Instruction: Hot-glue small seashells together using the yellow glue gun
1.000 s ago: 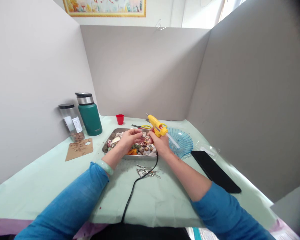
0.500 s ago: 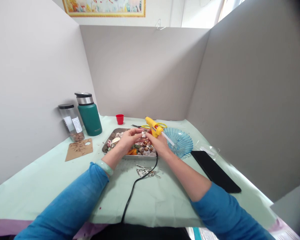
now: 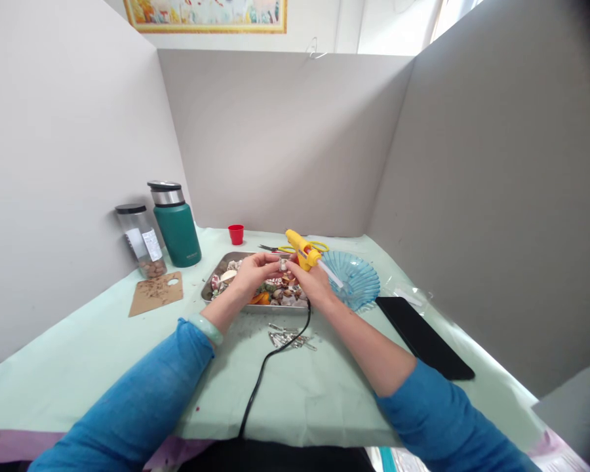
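My left hand (image 3: 252, 275) is closed in a pinch on a small whitish piece (image 3: 282, 264), perhaps a shell, too small to make out. My right hand (image 3: 315, 283) is wrapped round a yellow hot glue gun (image 3: 301, 248), with a white glue stick (image 3: 330, 273) poking out of its back. The thumb and fingers of that hand also reach the small piece, so both hands meet there. Under them lies a metal tray (image 3: 275, 310) full of shells and an orange piece (image 3: 259, 299). Several metal clips (image 3: 295, 338) lie in front of the tray.
A black cord (image 3: 263, 370) runs toward me. Yellow-handled scissors (image 3: 319, 246) and a red cup (image 3: 236, 235) stand behind the tray. Right: a blue glass plate (image 3: 366, 282), a black slab (image 3: 425, 337). Left: a green bottle (image 3: 177, 233), a jar (image 3: 140, 239), a brown card (image 3: 155, 295).
The small piece has turned a little between my fingertips, and the left fingers have shifted slightly. The glue gun and both arms stay almost where they were.
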### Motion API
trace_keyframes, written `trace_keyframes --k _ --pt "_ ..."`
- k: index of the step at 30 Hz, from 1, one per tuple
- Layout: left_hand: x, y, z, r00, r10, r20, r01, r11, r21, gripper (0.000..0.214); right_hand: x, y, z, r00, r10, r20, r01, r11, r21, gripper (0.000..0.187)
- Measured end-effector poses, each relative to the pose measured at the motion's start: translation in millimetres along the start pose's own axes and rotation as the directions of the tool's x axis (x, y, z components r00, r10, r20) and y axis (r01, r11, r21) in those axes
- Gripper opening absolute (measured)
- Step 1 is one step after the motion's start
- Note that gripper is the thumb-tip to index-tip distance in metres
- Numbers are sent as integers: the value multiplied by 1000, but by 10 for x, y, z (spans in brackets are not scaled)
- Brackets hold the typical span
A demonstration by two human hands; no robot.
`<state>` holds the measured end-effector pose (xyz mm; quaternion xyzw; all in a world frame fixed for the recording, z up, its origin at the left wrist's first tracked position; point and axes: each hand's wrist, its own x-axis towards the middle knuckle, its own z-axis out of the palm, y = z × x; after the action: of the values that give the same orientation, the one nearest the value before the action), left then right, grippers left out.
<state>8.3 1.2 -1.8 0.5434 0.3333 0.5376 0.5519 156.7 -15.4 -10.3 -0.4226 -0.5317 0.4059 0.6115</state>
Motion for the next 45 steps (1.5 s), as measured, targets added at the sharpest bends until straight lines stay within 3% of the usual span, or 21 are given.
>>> trace_keyframes --k 7,13,18,24,28,33,45 --pt "7 -11 -11 1000 -3 0 3 1000 2 35 39 65 -2 1000 -4 23 4 1000 7 18" --pt "10 -18 -19 998 -29 52 28 999 26 41 53 91 -7 999 15 -40 -9 991 135 23" --pt "-19 7 -21 989 65 136 -76 994 81 43 70 90 0 998 29 -56 -18 981 192 24" --pt "-20 9 -10 981 122 149 -148 974 171 37 81 104 1 998 34 -50 -23 981 194 24" --pt "22 -37 -20 969 209 129 -239 921 306 31 82 101 -3 998 29 -53 -19 982 187 23" --pt "11 -46 -4 920 367 135 -386 796 467 20 78 81 -2 998 39 -53 -30 986 163 24" --pt "-12 -36 4 896 423 138 -424 716 555 18 101 125 -7 999 31 -39 -26 992 122 29"
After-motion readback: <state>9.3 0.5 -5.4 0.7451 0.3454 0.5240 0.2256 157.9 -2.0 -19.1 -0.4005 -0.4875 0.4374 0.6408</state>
